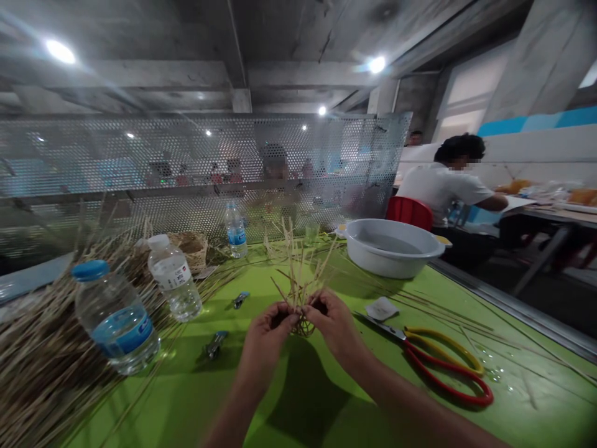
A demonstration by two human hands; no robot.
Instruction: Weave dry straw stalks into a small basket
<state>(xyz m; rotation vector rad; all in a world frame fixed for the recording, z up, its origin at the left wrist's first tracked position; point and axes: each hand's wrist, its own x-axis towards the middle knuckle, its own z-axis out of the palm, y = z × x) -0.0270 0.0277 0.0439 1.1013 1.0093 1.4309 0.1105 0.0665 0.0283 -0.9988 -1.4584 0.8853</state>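
Note:
A small, partly woven straw basket (304, 326) is held up over the green table, its loose strands (298, 264) fanning upward. My left hand (269, 333) pinches its left side between thumb and fingers. On the right side, my right hand (332, 317) grips it the same way, thumb near the other thumb. The weave between the fingertips is mostly hidden. Scissors (422, 348) with one red and one yellow handle lie to the right of my right hand. Two small metal clips (215, 344) rest on the table left of my left hand.
A grey-white basin (389, 264) of water stands at the back right. Plastic bottles (119, 330) and a heap of straw (51, 354) fill the left, with a woven basket (191, 249) behind. A perforated metal screen (186, 168) closes the far side. A person (433, 183) sits at right.

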